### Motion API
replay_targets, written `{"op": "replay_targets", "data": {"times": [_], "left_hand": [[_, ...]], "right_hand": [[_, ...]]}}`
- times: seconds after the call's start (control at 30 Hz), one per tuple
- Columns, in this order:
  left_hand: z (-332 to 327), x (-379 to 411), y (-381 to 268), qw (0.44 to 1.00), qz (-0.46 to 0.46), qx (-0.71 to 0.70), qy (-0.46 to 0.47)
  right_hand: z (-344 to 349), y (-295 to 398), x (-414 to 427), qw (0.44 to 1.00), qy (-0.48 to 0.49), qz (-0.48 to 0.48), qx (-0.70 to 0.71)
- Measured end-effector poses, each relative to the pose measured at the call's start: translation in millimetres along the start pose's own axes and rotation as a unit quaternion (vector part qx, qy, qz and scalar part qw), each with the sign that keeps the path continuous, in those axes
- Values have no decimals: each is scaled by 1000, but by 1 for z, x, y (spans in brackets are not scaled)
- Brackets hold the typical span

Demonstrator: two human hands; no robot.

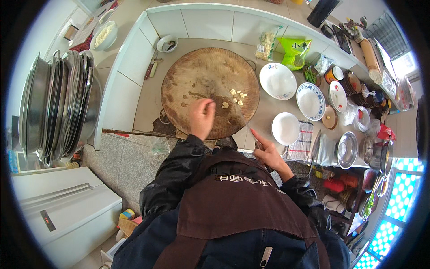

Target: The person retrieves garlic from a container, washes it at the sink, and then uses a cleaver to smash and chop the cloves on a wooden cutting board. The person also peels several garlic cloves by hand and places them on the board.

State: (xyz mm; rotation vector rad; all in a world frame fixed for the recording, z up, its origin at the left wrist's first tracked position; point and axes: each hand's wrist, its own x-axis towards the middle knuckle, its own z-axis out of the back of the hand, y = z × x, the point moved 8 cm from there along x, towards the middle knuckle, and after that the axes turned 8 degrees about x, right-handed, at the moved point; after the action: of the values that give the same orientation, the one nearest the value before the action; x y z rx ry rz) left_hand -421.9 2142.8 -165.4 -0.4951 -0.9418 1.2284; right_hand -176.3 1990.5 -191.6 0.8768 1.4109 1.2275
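A round wooden chopping board point(201, 70) lies before me, darkened by a wet patch near its middle. Over its near part is my left hand point(202, 117), fingers curled and blurred; whether anything is inside it is hidden. Pale crushed pieces, apparently garlic point(240, 95), are scattered on the board's right side, with one larger piece point(225, 105) nearer my left hand. My right hand point(270, 154) is at the board's near right edge, closed around the handle of a knife point(258, 145), index finger stretched forward. The knife's blade is seen nearly edge-on and is hard to make out.
White bowls point(285, 128) and patterned bowls point(277, 81) stand right of the board. Behind them are a bag of pale cloves point(267, 45) and a green bag point(295, 52). Small knives point(153, 69) and a small bowl point(167, 44) lie left. Steel trays point(60, 107) stand stacked further left.
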Motion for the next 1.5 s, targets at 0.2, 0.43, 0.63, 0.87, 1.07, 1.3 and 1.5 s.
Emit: {"op": "replay_targets", "data": {"times": [0.2, 0.43, 0.63, 0.87, 1.07, 1.3, 1.5], "left_hand": [[-51, 9, -38, 991, -104, 80, 30], [31, 4, 70, 973, 139, 155, 95], [26, -3, 94, 966, 138, 156, 151], [-2, 19, 70, 957, 97, 190, 195], [-19, 23, 50, 953, 50, 203, 221], [-38, 13, 27, 950, -57, 135, 275], [-23, 7, 44, 967, 0, 100, 236]], "right_hand": [[-11, 36, -10, 896, -16, -144, 419], [-9, 4, -19, 828, 42, -181, 530], [4, -13, -2, 850, 49, -202, 484], [34, 55, -9, 908, -53, -72, 409], [40, 72, -26, 974, -122, -18, 191], [25, 56, -25, 993, -102, -21, 58], [6, 35, -21, 965, -89, 73, -237]]}}
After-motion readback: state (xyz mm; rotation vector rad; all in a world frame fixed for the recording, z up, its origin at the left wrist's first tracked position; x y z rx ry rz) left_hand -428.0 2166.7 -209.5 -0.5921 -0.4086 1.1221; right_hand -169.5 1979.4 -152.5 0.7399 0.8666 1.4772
